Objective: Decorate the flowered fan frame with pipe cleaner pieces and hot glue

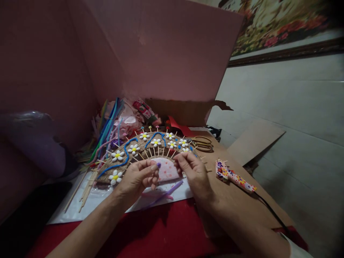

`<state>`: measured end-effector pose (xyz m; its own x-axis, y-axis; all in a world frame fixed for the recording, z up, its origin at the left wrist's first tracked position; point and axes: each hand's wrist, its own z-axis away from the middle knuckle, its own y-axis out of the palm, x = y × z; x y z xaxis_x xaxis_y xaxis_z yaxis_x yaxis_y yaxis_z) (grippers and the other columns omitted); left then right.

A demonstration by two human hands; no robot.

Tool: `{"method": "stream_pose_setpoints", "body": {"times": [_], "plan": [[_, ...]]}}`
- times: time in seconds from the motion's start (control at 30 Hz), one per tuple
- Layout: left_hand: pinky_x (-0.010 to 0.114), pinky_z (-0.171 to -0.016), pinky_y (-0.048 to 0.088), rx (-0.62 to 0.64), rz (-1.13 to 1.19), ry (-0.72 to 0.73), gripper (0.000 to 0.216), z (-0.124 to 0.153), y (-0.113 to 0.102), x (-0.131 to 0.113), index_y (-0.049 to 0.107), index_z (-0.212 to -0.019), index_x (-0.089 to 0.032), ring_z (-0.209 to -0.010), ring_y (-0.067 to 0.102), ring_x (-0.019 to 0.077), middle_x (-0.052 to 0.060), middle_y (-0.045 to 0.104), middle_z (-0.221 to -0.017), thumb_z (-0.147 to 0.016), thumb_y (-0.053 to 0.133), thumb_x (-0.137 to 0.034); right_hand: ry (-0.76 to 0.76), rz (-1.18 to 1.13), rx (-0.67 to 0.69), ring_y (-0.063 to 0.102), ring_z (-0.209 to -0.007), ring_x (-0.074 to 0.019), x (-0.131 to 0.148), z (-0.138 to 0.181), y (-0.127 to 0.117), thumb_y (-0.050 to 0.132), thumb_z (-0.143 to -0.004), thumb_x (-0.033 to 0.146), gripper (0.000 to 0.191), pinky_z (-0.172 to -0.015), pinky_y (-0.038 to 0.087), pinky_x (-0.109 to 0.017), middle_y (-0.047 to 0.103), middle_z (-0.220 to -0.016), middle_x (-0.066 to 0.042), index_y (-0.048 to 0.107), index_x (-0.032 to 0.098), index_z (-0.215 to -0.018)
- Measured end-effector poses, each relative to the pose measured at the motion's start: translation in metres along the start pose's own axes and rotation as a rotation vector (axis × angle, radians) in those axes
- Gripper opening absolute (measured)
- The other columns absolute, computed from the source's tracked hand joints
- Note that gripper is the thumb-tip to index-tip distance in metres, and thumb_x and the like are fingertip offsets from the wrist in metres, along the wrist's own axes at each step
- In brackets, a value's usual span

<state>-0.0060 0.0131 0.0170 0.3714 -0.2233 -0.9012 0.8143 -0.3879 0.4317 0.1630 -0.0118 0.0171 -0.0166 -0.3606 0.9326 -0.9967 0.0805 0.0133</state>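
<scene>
My left hand [143, 175] pinches a small purple ball [158, 165] between thumb and fingertips. Close to it, my right hand [192, 170] has its thumb and fingers pressed together; what they hold, if anything, I cannot make out. Behind both hands stands a fan-shaped craft piece [125, 161] wound in brown twine, with thin wooden sticks, white-and-yellow flowers and wavy blue strips on it. A pale half-round panel with reddish dots [166, 170] fills its lower middle. Below the hands lies a purple pipe cleaner [163, 196], partly over a pink one.
A flower-patterned glue gun [233, 175] lies on cardboard [242, 204] at right, its cord trailing forward. Scissors [202, 144] rest behind it. Wooden sticks [87, 190] and colourful pipe cleaners [107, 125] are on the left. A pink board [166, 53] stands at the back.
</scene>
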Motion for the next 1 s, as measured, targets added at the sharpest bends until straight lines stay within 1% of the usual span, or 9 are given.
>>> {"method": "stream_pose_setpoints", "body": {"times": [0.1, 0.2, 0.3, 0.4, 0.47, 0.63, 0.77, 0.83, 1.0], "plan": [[0.015, -0.038, 0.043, -0.024, 0.036, -0.013, 0.018, -0.001, 0.0, -0.001, 0.056, -0.068, -0.01, -0.043, 0.05, 0.005, -0.001, 0.056, -0.057, -0.07, 0.07, -0.021, -0.101, 0.324, -0.041, 0.055, -0.073, -0.0141, 0.017, -0.009, -0.046, 0.051, -0.084, 0.03, 0.015, -0.064, 0.043, -0.025, 0.06, -0.081, -0.003, 0.059, 0.018, -0.088], [0.015, -0.037, 0.044, -0.042, 0.046, -0.014, 0.017, -0.001, 0.0, -0.003, 0.057, -0.069, -0.01, -0.043, 0.05, 0.0051, -0.001, 0.057, -0.057, -0.069, 0.072, -0.02, -0.13, 0.794, -0.081, 0.058, -0.085, -0.0193, 0.025, -0.016, -0.109, 0.047, -0.079, 0.021, 0.02, -0.075, 0.045, -0.031, 0.061, -0.097, -0.007, 0.062, 0.018, -0.092], [0.015, -0.036, 0.043, -0.058, 0.035, -0.006, 0.018, -0.001, 0.001, -0.004, 0.059, -0.071, -0.01, -0.044, 0.051, 0.0059, 0.0, 0.058, -0.058, -0.066, 0.074, -0.02, 0.044, 1.116, 0.003, 0.057, -0.1, -0.0264, 0.02, -0.014, -0.165, 0.051, -0.07, 0.02, 0.036, -0.083, 0.045, -0.034, 0.06, -0.109, -0.012, 0.061, 0.015, -0.105], [0.014, -0.036, 0.043, -0.075, 0.023, -0.009, 0.02, 0.0, 0.003, -0.006, 0.06, -0.072, -0.01, -0.044, 0.052, 0.0062, 0.001, 0.059, -0.058, -0.064, 0.076, -0.02, 0.168, 1.219, 0.197, 0.057, -0.103, -0.027, 0.007, -0.005, -0.194, 0.053, -0.07, 0.022, 0.043, -0.085, 0.044, -0.033, 0.06, -0.113, -0.012, 0.059, 0.015, -0.111], [0.015, -0.035, 0.042, -0.078, 0.012, -0.023, 0.022, 0.0, 0.004, -0.006, 0.06, -0.072, -0.01, -0.043, 0.052, 0.0066, 0.001, 0.058, -0.057, -0.063, 0.077, -0.021, 0.168, 1.28, 0.265, 0.055, -0.104, -0.0274, -0.001, 0.0, -0.198, 0.053, -0.072, 0.025, 0.043, -0.086, 0.042, -0.034, 0.059, -0.114, -0.012, 0.057, 0.017, -0.113], [0.015, -0.035, 0.042, -0.103, -0.004, -0.02, 0.023, 0.0, 0.006, -0.007, 0.06, -0.071, -0.01, -0.042, 0.051, 0.0066, 0.0, 0.058, -0.056, -0.061, 0.078, -0.021, 0.192, 1.358, 0.276, 0.056, -0.093, -0.0248, -0.012, 0.005, -0.189, 0.054, -0.066, 0.017, 0.038, -0.076, 0.041, -0.029, 0.059, -0.104, -0.011, 0.057, 0.016, -0.103], [0.015, -0.037, 0.042, -0.145, 0.008, -0.021, 0.024, 0.0, 0.006, -0.008, 0.059, -0.071, -0.01, -0.043, 0.051, 0.0063, 0.0, 0.058, -0.057, -0.06, 0.078, -0.02, 0.149, 1.348, 0.152, 0.055, -0.088, -0.0234, -0.018, 0.01, -0.181, 0.051, -0.063, 0.013, 0.037, -0.074, 0.04, -0.029, 0.059, -0.097, -0.011, 0.057, 0.015, -0.1], [0.015, -0.037, 0.042, -0.153, 0.014, -0.021, 0.024, 0.0, 0.006, -0.008, 0.059, -0.071, -0.01, -0.043, 0.051, 0.0065, 0.0, 0.057, -0.056, -0.06, 0.078, -0.02, 0.06, 1.334, 0.095, 0.054, -0.091, -0.0232, -0.022, 0.014, -0.179, 0.049, -0.064, 0.011, 0.04, -0.078, 0.04, -0.03, 0.058, -0.099, -0.01, 0.055, 0.015, -0.104], [0.016, -0.037, 0.043, -0.143, 0.017, -0.006, 0.025, 0.001, 0.006, -0.007, 0.059, -0.071, -0.01, -0.043, 0.052, 0.0072, 0.001, 0.059, -0.057, -0.059, 0.078, -0.02, -0.171, 1.36, -0.073, 0.055, -0.086, -0.0247, -0.025, 0.023, -0.18, 0.045, -0.076, 0.019, 0.026, -0.076, 0.043, -0.034, 0.058, -0.093, -0.013, 0.057, 0.012, -0.1]]}}
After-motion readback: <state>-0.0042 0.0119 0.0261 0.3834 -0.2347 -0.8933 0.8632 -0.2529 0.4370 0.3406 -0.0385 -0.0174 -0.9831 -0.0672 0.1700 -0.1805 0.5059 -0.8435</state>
